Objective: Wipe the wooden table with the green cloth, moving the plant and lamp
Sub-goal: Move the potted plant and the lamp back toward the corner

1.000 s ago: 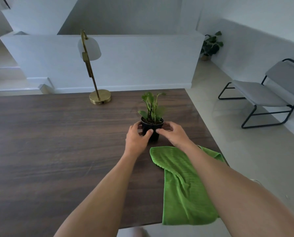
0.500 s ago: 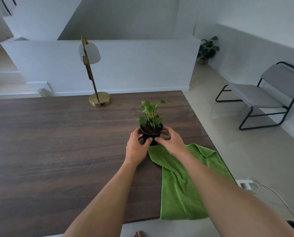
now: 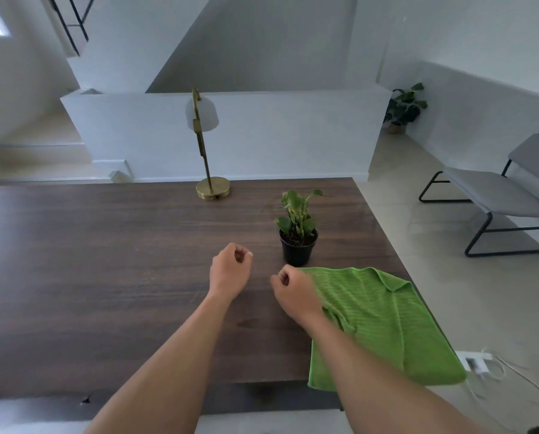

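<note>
Both hands have let go of the pot and drawn back toward the lower edge of the frame, leaving the plant standing alone where half a second ago it was cupped between them. Filling the middle and left of the frame is the wooden table (image 3: 105, 277), dark-grained. At its lower right corner lies the green cloth (image 3: 381, 321), spread flat with one far corner folded over and its near end hanging past the table's edge. At the right of the frame a grey chair (image 3: 497, 195) on a black frame stands on the pale floor, well apart from the table. On the table's far edge, just above centre, stands the lamp (image 3: 207, 151), upright on its round brass base. Right of centre, the plant (image 3: 297, 233) sits upright in its black pot, just beyond the cloth's far edge. Near the centre, the left hand (image 3: 229, 270) hovers over bare wood, released, fingers loosely curled around nothing. Beside it, the right hand (image 3: 293, 286) is likewise loosely curled and empty, overlapping the cloth's far left corner; whether it touches the fabric cannot be told. A white power strip (image 3: 476, 363) lies on the floor at lower right.
</note>
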Demonstrator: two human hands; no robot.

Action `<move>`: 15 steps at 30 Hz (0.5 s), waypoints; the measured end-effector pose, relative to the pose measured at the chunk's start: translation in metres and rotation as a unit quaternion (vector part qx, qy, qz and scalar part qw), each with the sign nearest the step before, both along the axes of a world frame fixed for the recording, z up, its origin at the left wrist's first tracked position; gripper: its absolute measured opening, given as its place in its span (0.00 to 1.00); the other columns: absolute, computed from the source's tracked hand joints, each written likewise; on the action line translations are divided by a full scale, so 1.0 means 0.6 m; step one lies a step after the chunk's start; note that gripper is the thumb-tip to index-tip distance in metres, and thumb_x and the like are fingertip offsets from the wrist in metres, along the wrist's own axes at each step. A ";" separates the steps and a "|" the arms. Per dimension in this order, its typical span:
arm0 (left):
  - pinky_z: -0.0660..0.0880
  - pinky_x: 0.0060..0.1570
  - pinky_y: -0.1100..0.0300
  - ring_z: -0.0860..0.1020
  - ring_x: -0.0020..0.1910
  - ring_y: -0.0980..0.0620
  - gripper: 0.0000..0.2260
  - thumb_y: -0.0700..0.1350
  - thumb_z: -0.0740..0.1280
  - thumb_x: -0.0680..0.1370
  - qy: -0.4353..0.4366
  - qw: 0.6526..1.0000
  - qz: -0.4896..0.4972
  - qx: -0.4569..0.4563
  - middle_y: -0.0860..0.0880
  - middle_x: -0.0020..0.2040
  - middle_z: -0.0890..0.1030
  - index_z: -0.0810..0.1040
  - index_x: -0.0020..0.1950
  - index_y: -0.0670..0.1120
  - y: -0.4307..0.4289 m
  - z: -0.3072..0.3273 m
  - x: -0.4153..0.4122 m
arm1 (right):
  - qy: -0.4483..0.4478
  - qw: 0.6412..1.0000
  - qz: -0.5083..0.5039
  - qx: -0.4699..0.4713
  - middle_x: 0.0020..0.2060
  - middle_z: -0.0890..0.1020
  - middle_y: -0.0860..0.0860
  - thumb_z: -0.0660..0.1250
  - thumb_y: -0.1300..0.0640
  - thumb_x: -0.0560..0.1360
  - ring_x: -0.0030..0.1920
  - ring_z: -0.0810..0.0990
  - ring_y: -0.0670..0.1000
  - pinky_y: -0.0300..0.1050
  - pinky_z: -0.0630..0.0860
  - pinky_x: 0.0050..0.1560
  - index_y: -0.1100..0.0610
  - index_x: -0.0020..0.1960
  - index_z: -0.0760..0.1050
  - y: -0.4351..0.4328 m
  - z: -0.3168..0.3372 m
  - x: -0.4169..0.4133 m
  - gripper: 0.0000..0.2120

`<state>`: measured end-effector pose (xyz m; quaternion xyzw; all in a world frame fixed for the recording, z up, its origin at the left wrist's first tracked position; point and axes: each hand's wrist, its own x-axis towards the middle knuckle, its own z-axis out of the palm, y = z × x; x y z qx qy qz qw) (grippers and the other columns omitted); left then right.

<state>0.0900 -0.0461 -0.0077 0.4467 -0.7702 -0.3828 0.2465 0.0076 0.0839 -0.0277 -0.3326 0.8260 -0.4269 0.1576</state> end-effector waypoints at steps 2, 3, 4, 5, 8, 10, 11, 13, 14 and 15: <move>0.72 0.46 0.58 0.78 0.42 0.50 0.03 0.45 0.67 0.77 -0.004 1.000 0.018 -0.016 0.54 0.39 0.79 0.77 0.43 0.49 -0.024 0.013 0.021 | -0.004 1.000 0.019 -0.002 0.28 0.75 0.49 0.64 0.53 0.73 0.32 0.74 0.51 0.49 0.66 0.34 0.55 0.33 0.68 -0.031 0.015 0.011 0.13; 0.73 0.46 0.57 0.78 0.42 0.51 0.03 0.45 0.67 0.77 -0.006 1.000 0.025 -0.018 0.54 0.39 0.79 0.77 0.43 0.49 -0.036 0.019 0.030 | -0.005 1.000 0.025 -0.003 0.28 0.76 0.49 0.64 0.52 0.74 0.33 0.75 0.51 0.49 0.68 0.34 0.56 0.34 0.70 -0.050 0.022 0.013 0.12; 0.73 0.46 0.57 0.78 0.42 0.51 0.03 0.45 0.67 0.77 -0.006 0.999 0.032 -0.018 0.54 0.38 0.78 0.77 0.43 0.49 -0.047 0.023 0.038 | -0.004 0.999 0.032 -0.002 0.29 0.76 0.48 0.64 0.51 0.74 0.34 0.76 0.52 0.49 0.70 0.36 0.56 0.35 0.70 -0.065 0.030 0.015 0.12; 0.73 0.46 0.57 0.77 0.42 0.51 0.03 0.45 0.67 0.77 -0.004 0.999 0.040 -0.020 0.55 0.38 0.78 0.77 0.43 0.50 -0.062 0.028 0.044 | -0.004 0.999 0.040 -0.001 0.30 0.77 0.48 0.63 0.50 0.75 0.35 0.77 0.52 0.50 0.71 0.38 0.55 0.35 0.71 -0.085 0.037 0.015 0.12; 0.73 0.45 0.58 0.78 0.42 0.52 0.02 0.46 0.67 0.77 0.001 0.998 0.057 -0.011 0.55 0.39 0.78 0.77 0.44 0.50 -0.109 0.035 0.059 | -0.010 0.998 0.060 -0.005 0.35 0.79 0.46 0.62 0.50 0.77 0.40 0.78 0.51 0.48 0.72 0.41 0.52 0.40 0.74 -0.150 0.049 0.010 0.09; 0.75 0.45 0.56 0.78 0.42 0.53 0.02 0.46 0.67 0.77 0.004 0.998 0.064 0.007 0.54 0.40 0.78 0.76 0.47 0.50 -0.142 0.035 0.061 | -0.029 0.998 0.062 -0.007 0.39 0.80 0.44 0.62 0.50 0.77 0.42 0.78 0.48 0.46 0.71 0.43 0.50 0.46 0.75 -0.195 0.051 0.001 0.06; 0.76 0.46 0.56 0.77 0.42 0.54 0.04 0.47 0.68 0.77 0.005 0.998 0.067 0.012 0.54 0.41 0.78 0.76 0.50 0.50 -0.161 0.032 0.062 | -0.035 0.998 0.061 -0.007 0.41 0.80 0.43 0.62 0.50 0.78 0.43 0.78 0.47 0.45 0.71 0.44 0.50 0.48 0.75 -0.220 0.050 -0.004 0.05; 0.77 0.48 0.55 0.77 0.42 0.56 0.08 0.48 0.69 0.76 0.007 0.998 0.066 0.018 0.55 0.41 0.78 0.74 0.54 0.49 -0.202 0.023 0.057 | -0.037 0.998 0.054 -0.010 0.44 0.79 0.42 0.62 0.51 0.79 0.46 0.78 0.45 0.44 0.73 0.47 0.49 0.52 0.74 -0.271 0.049 -0.020 0.05; 0.77 0.48 0.55 0.77 0.42 0.57 0.11 0.49 0.70 0.76 0.008 0.998 0.065 0.022 0.55 0.42 0.78 0.74 0.56 0.49 -0.219 0.018 0.052 | -0.036 0.998 0.048 -0.011 0.45 0.78 0.43 0.62 0.51 0.79 0.46 0.77 0.45 0.44 0.73 0.48 0.49 0.54 0.74 -0.291 0.051 -0.028 0.06; 0.77 0.48 0.55 0.78 0.42 0.57 0.13 0.49 0.70 0.76 0.010 0.997 0.066 0.027 0.55 0.42 0.78 0.73 0.58 0.49 -0.242 0.011 0.046 | -0.035 0.998 0.042 -0.011 0.45 0.78 0.43 0.62 0.51 0.79 0.46 0.77 0.45 0.43 0.73 0.48 0.50 0.56 0.74 -0.318 0.052 -0.039 0.07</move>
